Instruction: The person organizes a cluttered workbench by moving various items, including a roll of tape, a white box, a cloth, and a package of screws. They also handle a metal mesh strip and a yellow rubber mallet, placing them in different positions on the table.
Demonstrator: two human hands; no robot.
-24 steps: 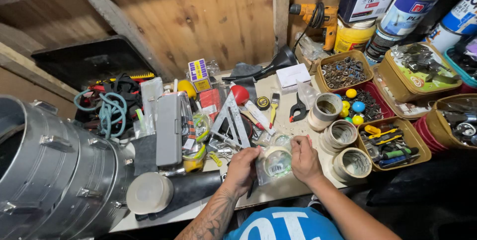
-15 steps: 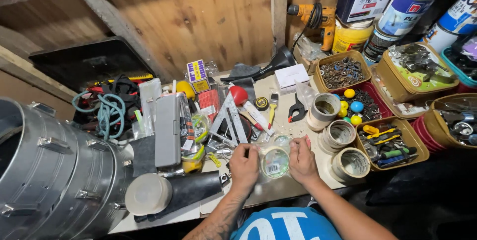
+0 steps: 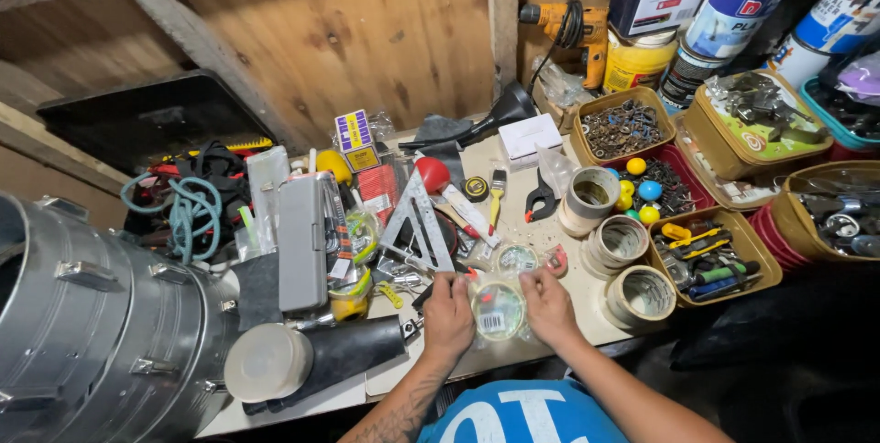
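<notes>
My left hand (image 3: 449, 315) and my right hand (image 3: 548, 304) both grip a small clear plastic packet (image 3: 498, 309) with a round coil and a white label inside. I hold it just above the front edge of the cluttered workbench (image 3: 550, 250). A second clear packet (image 3: 518, 258) lies on the bench right behind it. A metal triangular square (image 3: 417, 227) lies to the left of my left hand, and several tape rolls (image 3: 621, 241) stand to the right of my right hand.
A large galvanised metal duct (image 3: 92, 324) fills the left. A grey case (image 3: 302, 241), a black funnel (image 3: 500, 113), a yellow drill (image 3: 568, 26), paint cans (image 3: 733, 12) and trays of screws and tools (image 3: 710, 255) crowd the bench.
My hands have drawn the packet slightly nearer and lower, and my fingers have shifted along its top edge. The head camera has tilted a little; the bench items have not moved.
</notes>
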